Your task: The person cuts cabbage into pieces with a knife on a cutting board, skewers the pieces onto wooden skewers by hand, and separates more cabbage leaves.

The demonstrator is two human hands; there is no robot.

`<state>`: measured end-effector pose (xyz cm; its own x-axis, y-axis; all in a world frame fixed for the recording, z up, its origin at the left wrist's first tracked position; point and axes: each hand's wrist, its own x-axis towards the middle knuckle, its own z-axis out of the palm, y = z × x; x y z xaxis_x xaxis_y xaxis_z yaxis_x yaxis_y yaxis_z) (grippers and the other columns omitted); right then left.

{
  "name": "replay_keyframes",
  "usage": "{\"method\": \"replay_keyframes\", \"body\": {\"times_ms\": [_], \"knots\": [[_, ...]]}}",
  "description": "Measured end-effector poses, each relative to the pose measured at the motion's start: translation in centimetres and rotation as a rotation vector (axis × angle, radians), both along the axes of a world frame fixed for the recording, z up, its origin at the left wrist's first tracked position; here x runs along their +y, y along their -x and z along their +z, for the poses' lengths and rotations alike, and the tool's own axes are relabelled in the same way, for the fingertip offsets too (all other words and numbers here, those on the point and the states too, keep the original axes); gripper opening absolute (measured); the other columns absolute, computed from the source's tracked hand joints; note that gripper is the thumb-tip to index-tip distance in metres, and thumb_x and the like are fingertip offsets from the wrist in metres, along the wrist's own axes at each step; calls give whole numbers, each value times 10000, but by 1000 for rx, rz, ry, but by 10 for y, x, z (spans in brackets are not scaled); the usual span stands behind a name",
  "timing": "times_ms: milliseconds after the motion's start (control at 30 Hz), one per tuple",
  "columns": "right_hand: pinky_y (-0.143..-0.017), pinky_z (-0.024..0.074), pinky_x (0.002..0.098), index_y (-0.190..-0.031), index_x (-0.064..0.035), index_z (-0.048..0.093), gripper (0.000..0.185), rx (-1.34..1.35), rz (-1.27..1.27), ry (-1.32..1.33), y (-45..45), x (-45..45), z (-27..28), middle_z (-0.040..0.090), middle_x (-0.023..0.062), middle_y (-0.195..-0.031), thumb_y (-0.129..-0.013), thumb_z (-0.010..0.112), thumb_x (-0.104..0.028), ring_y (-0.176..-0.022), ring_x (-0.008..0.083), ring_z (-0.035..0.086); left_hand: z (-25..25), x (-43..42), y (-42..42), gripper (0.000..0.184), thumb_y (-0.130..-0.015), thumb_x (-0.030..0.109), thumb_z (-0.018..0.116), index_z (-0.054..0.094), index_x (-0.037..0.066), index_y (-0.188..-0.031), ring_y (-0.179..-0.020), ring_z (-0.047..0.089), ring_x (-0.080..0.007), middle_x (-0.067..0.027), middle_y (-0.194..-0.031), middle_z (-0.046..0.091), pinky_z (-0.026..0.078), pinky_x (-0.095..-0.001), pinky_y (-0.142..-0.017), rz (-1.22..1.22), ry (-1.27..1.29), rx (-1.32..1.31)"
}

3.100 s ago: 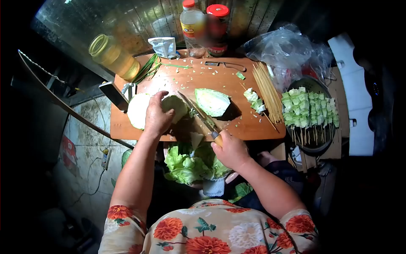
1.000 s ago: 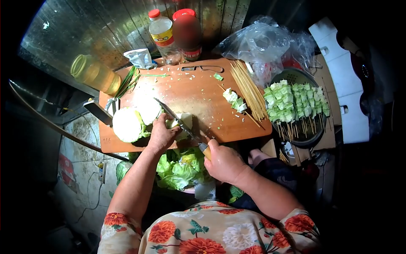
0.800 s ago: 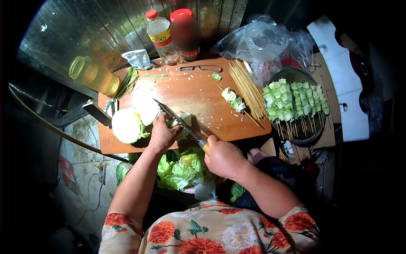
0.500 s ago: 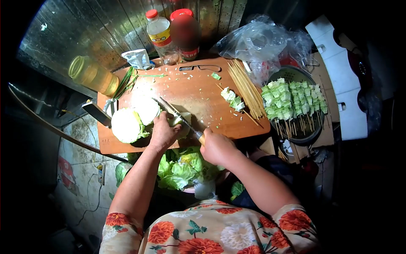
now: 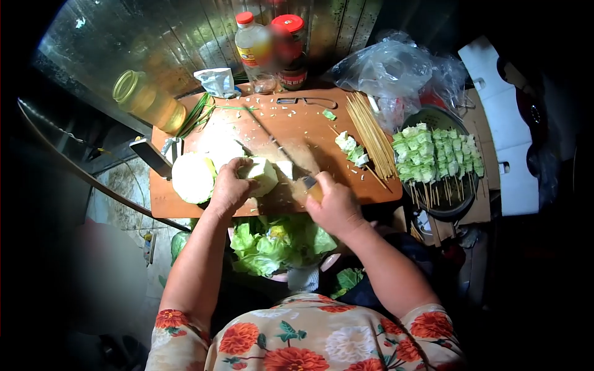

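My left hand (image 5: 230,187) is closed around a pale block of cabbage (image 5: 263,177) on the wooden cutting board (image 5: 291,204). A smaller cut cabbage piece (image 5: 284,169) lies just right of that block. In my right hand (image 5: 337,207) is the handle of a knife (image 5: 272,137); its blade shows nearly edge-on, slanting to the upper left, apart from the held block. Left of my left hand rests a large cut cabbage half (image 5: 192,178), with another brightly lit cabbage piece (image 5: 226,150) behind it.
A skewer of cabbage (image 5: 351,150) lies beside bare bamboo sticks (image 5: 371,133). Several loaded skewers (image 5: 436,151) rest on a dark basin (image 5: 442,207) at right. A phone (image 5: 151,157), an oil jar (image 5: 148,102) and bottles (image 5: 252,49) edge the board. Loose leaves (image 5: 272,247) sit below it.
The knife has moved right, away from my left hand and the cabbage. My left hand now grips the cabbage block, which is more exposed. The whole view has shifted slightly.
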<state>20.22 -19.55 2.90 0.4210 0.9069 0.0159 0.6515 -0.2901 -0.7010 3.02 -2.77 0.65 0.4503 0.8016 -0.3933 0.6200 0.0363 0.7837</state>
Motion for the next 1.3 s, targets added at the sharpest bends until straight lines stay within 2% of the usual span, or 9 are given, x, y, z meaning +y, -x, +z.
{"method": "replay_keyframes", "body": {"times_ms": [167, 267, 300, 533, 600, 733, 967, 1133, 1300], "knots": [[-693, 487, 514, -983, -52, 532, 273, -83, -43, 226, -22, -8, -25, 630, 227, -795, -766, 585, -209, -770, 428, 609, 28, 10, 10, 491, -680, -167, 557, 559, 3, -1141, -925, 604, -209, -114, -1146, 585, 526, -312, -800, 169, 309, -374], [-687, 481, 514, -946, -58, 538, 238, -123, 19, 311, -23, -23, -30, 626, 220, -780, -752, 575, -191, -757, 431, 602, 33, 21, 21, 505, -677, -167, 525, 560, 8, -1149, -919, 621, -231, -127, -1137, 589, 532, -313, -783, 258, 445, -633], [-686, 480, 512, -947, -61, 539, 238, -111, 44, 344, -22, -27, -29, 627, 218, -782, -750, 577, -190, -759, 428, 603, 31, 24, 24, 512, -683, -142, 513, 561, 3, -1171, -769, 638, -198, -109, -1023, 633, 540, -300, -693, 281, 455, -708], [-715, 497, 483, -949, -82, 561, 277, -127, 353, 335, -29, -49, -25, 643, 190, -793, -715, 624, -216, -782, 395, 626, 30, 33, 38, 614, -654, -26, 515, 508, -20, -1268, -848, 623, -207, -148, -1077, 613, 516, -327, -774, 308, 476, -1100], [-717, 498, 477, -914, -86, 574, 252, -105, 528, 416, -30, -52, -14, 643, 184, -787, -702, 625, -212, -785, 387, 628, 32, 32, 36, 630, -650, -1, 521, 499, -21, -1279, -887, 604, -197, -143, -1082, 602, 502, -334, -818, 332, 422, -1101], [-727, 506, 452, -939, -115, 628, 279, -47, 508, 451, -43, -49, 10, 654, 165, -824, -680, 626, -219, -796, 366, 631, 24, 40, 35, 628, -666, -2, 499, 492, -3, -1293, -823, 585, -195, -121, -983, 598, 501, -328, -793, 396, 440, -1104], [-686, 496, 450, -958, -60, 588, 288, -168, 22, 157, -62, -45, 11, 642, 180, -803, -701, 626, -186, -764, 386, 621, 18, 34, 22, 381, -756, 36, 512, 514, 52, -1136, -742, 577, -212, -96, -875, 579, 516, -376, -668, 630, 353, -832], [-721, 502, 472, -1070, -44, 516, 349, -328, -59, 214, -52, -37, -21, 619, 194, -930, -748, 571, -166, -803, 382, 624, -10, -8, -17, 523, -739, 61, 750, 422, 31, -1144, -754, 613, -195, -110, -918, 586, 514, -281, -601, 540, 350, -675], [-757, 488, 474, -1013, -56, 473, 299, -393, -68, 455, -47, -37, -41, 574, 186, -981, -783, 634, -158, -866, 381, 603, -67, -48, -25, 513, -735, 144, 778, 463, -35, -1097, -910, 567, -237, -150, -1034, 555, 490, -321, -804, 490, 108, -245]]}}
